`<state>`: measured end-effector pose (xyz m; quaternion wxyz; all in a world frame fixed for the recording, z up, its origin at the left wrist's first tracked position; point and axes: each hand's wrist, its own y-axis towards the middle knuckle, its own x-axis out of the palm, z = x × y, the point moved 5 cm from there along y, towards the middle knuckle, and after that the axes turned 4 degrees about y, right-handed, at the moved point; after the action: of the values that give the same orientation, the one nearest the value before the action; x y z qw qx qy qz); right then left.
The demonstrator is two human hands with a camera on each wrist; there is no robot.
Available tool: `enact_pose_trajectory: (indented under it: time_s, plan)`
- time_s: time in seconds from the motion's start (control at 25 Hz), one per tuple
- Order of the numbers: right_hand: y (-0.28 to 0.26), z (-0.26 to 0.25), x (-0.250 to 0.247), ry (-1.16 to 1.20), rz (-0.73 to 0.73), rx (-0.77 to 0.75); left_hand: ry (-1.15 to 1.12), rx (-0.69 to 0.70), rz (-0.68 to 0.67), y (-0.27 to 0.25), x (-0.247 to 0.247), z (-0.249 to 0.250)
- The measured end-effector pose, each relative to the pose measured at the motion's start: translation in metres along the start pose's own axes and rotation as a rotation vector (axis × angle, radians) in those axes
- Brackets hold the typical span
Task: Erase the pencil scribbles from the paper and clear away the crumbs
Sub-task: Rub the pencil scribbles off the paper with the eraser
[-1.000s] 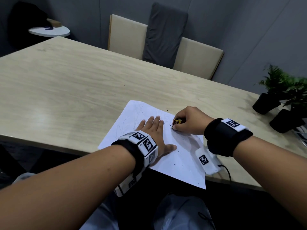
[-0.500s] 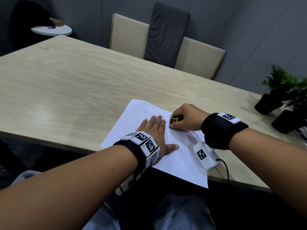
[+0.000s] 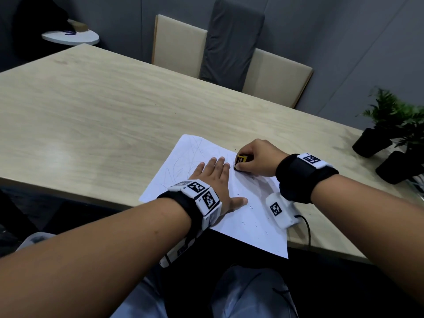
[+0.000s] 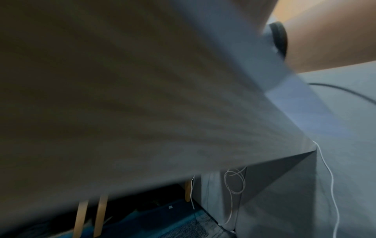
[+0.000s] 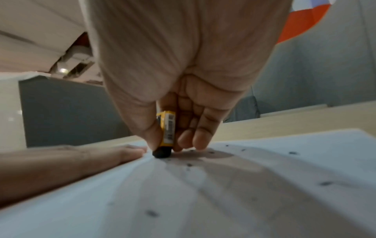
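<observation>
Near the front edge of the pale wood-grain tabletop [image 3: 96, 115] lies a white sheet of paper [image 3: 250, 216], turned at an angle so that its near corner overhangs the edge toward the person's lap. Its far left part carries thin, looping grey pencil scribbles [image 3: 185, 157], while the part nearer the person looks mostly clean and is sprinkled with small dark eraser crumbs [image 3: 252, 220]; in the right wrist view those crumbs [image 5: 151, 213] show as blurred dark specks scattered over the paper [image 5: 264, 193]. The left hand [image 3: 218, 180] lies flat on the sheet, palm down, fingers straight and close together, thumb spread out to the side, grasping nothing and pressing the paper down. Just beside its fingertips the right hand [image 3: 257, 160] pinches a small eraser [image 3: 241, 159] between the thumb and curled fingers. From the right wrist the eraser [image 5: 165, 133] stands roughly upright: a yellow paper sleeve with a printed barcode wraps its body, and a rounded black tip sticks out below, touching the sheet at the edge of a smudged grey patch. The left hand [image 5: 126, 150] appears there as fingers lying flat just left of that tip. Both wrists wear black bands with white marker blocks. The left wrist view is mostly filled by a blurred, dim surface and shows no fingers. Two potted plants [image 3: 390, 125] stand at the right end of the tabletop, well apart from the paper, and cushioned chairs [image 3: 229, 53] sit behind its far side.
</observation>
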<state>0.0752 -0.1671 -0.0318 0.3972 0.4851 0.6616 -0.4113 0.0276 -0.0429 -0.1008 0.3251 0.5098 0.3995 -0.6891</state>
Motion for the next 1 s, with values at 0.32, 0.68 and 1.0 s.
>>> enact_pose_trajectory:
  time_s: [0.32, 0.68, 1.0]
  plan:
    - [-0.002, 0.006, 0.002, 0.077, -0.092, 0.056, 0.002, 0.001, -0.006, 0.002, 0.001, -0.001]
    - [-0.009, 0.007, 0.003, 0.122, -0.089, 0.062, -0.003, 0.002, -0.010, 0.002, 0.001, -0.001]
    - [0.002, 0.013, -0.008, -0.028, 0.067, 0.054, -0.002, 0.004, -0.001, 0.001, 0.001, 0.000]
